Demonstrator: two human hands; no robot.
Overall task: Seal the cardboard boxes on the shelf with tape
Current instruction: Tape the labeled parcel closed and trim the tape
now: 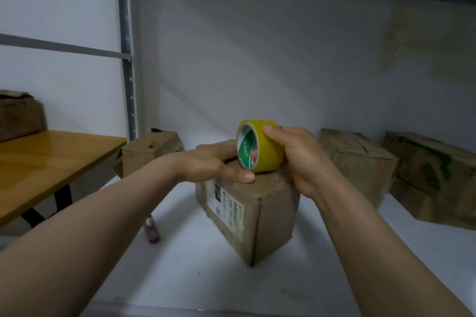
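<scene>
A brown cardboard box with a printed label stands on the white shelf, in the middle of the view. My right hand grips a roll of yellow tape and holds it upright on the box's top. My left hand rests flat on the box top beside the roll, its thumb touching the roll's lower edge. The box's top seam is hidden under both hands.
Another cardboard box stands at the back left of the shelf, and two more boxes stand at the right. A pinkish tool lies on the shelf at left. A wooden table with a box is further left.
</scene>
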